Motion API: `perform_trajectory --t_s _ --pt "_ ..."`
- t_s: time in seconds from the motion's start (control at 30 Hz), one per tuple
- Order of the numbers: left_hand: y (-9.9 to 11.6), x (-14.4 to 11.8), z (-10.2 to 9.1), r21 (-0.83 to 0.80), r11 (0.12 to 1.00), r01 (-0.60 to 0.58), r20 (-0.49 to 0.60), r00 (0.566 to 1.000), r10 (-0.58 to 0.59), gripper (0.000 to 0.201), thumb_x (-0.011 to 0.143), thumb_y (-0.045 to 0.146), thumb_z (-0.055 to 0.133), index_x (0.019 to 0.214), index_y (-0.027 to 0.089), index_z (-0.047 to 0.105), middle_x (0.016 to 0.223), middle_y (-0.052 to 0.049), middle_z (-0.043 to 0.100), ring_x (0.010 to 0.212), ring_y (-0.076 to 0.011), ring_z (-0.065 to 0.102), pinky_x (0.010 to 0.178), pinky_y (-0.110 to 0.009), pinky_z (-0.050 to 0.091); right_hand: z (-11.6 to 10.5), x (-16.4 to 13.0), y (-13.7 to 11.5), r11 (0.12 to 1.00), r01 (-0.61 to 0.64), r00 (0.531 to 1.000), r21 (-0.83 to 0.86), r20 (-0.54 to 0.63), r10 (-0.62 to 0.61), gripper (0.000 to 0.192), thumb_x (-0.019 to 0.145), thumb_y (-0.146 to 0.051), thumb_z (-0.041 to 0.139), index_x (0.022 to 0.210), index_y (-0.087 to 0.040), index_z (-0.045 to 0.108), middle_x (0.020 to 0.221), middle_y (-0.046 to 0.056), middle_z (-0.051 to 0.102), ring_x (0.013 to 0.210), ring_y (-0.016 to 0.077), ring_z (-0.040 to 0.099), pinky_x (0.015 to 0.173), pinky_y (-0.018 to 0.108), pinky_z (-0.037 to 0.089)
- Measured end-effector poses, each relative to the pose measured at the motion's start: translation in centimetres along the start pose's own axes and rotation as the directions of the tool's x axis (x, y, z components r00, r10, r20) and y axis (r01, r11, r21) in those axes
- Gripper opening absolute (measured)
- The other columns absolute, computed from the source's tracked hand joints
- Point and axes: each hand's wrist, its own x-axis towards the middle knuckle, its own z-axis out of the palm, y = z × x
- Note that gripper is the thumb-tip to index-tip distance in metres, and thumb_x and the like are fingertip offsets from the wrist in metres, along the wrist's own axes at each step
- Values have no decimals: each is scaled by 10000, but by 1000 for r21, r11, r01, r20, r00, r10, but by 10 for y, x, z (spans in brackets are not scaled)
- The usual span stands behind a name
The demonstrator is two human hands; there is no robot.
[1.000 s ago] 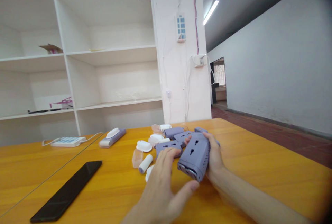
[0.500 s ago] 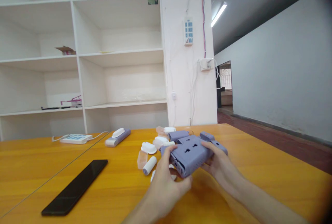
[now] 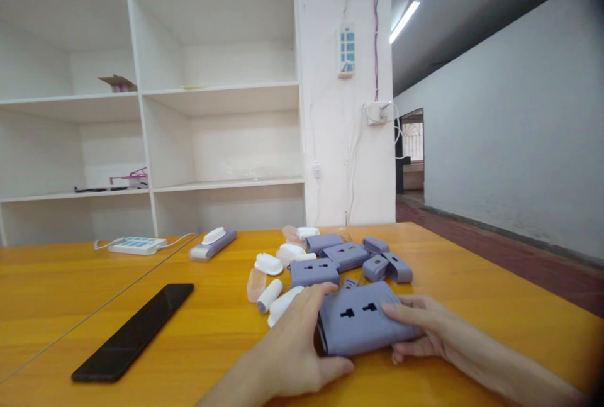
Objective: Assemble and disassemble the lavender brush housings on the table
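Observation:
A purple plastic housing (image 3: 365, 325) with two keyhole-shaped slots in its upper face is low over the table in front of me, tilted slightly. Its right end is gripped by my right hand (image 3: 427, 328), thumb on the face and fingers curled below. Around the left end is my left hand (image 3: 297, 341), fingers at the far edge and thumb at the near edge. Whether the housing's underside touches the table cannot be made out. Just beyond it lie a similar purple housing (image 3: 314, 272), another one (image 3: 348, 256) and a small purple cap (image 3: 375, 268).
White oval parts (image 3: 268, 263), a white cylinder (image 3: 270, 295) and a clear pinkish cover (image 3: 257, 285) lie left of the purple pieces. A black flat slab (image 3: 136, 331), an assembled purple-white unit (image 3: 213, 244) and a power strip (image 3: 138, 245) are further left. White shelves (image 3: 221, 187) stand behind the table.
The purple housing has come down and toward me, away from the pile, with both hands. It has turned flatter, and the pieces behind it now show.

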Motion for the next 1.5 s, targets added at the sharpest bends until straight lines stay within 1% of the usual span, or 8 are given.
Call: perform_trajectory --t_s 0.07,0.27,0.43,0.63,0.8,0.97,1.13,1.5 --pt "0 2 1 40 999 -10 12 1000 10 970 646 388 898 1483 262 424 1513 -111 507 1353 -354 493 1169 -486 371 5 1 2 1000 9 1000 3 5 -9 371 825 -382 825 1058 -112 723 949 135 777 665 212 752 703 313 650" --pt "3 3 -3 55 997 -56 34 998 54 880 661 279 853 1440 294 445 1433 -68 564 1279 -319 555 1126 -445 413 2 3 3 997 -6 1000 73 -13 7 441 892 -394 742 1242 -145 642 1135 150 759 1040 315 723 771 432 659" --pt "3 3 -9 68 997 -43 49 998 40 857 668 309 846 1431 300 456 1423 -64 568 1276 -329 556 1117 -460 420 0 10 5 1000 -4 999 -24 -44 3 417 883 -401 745 1179 -120 662 1016 147 777 897 295 743 672 393 655" --pt "4 5 -10 78 996 -44 43 998 41 870 650 302 856 1424 293 459 1430 -53 570 1282 -315 558 1122 -440 421 -1 9 7 1000 8 999 21 48 -9 402 893 -371 698 1193 -108 651 1024 155 770 876 259 728 656 333 628" --pt "4 4 -7 147 986 -78 51 996 71 901 646 385 872 1436 269 455 1447 -76 563 1273 -330 560 1119 -478 422 -4 23 16 998 50 997 -42 53 -48 405 807 -459 711 995 -100 699 774 96 739 608 180 659 462 245 557" --pt "10 7 0 233 967 -107 19 994 106 906 637 478 880 1419 247 486 1409 -95 596 1224 -351 576 1074 -522 441 2 21 16 994 90 995 -66 57 -86 351 747 -463 708 840 -125 692 705 60 691 561 155 617 456 242 552" --pt "11 12 -1 258 955 -147 19 989 147 920 604 478 892 1407 247 507 1393 -90 617 1206 -351 594 1074 -520 440 5 14 12 991 115 988 -74 116 -106 391 760 -462 712 927 -108 707 789 79 702 645 169 639 501 246 564" --pt "8 11 -5 260 953 -156 49 988 149 931 612 512 879 1423 242 511 1400 -87 621 1226 -346 586 1093 -509 434 0 23 15 980 91 986 -176 152 -65 562 759 -531 704 1127 -108 659 817 70 708 535 117 606 454 209 535"
